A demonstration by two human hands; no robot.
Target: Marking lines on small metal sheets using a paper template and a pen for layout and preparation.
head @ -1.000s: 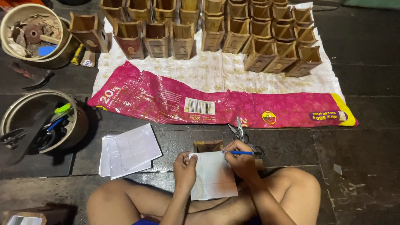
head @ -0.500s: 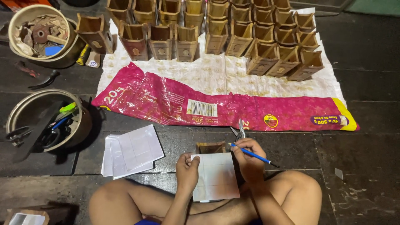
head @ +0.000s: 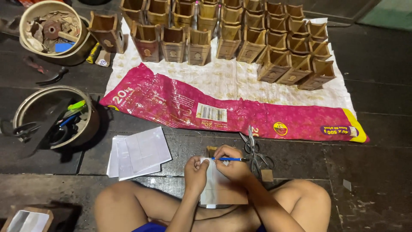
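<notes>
Far left: two round metal tubs on the dark plank floor.
- Far tub: scraps of wood, a round brown disc, a blue piece.
- Near tub: pens, one bright green marker, a dark tool; exact count cannot be told.
- Pliers lie on the floor between the two tubs.

Left of centre, near: one loose stack of white paper sheets; number of sheets unclear.

Centre, near: one white sheet, ruled with faint lines, resting over the person's crossed legs.
- Left hand: fingers pressed on the sheet's left edge, pinning it.
- Right hand: closed around one blue pen, tip at the sheet's far edge.
- A small wooden block shows just beyond the sheet.

Just right of the hands: one pair of scissors, lying open.

Centre, farther: one long pink plastic sack spread flat, overlapping a white patterned cloth.

Far, across the cloth: rows of small open-topped wooden boxes, more than twenty, some cut off at the frame's edge.
</notes>
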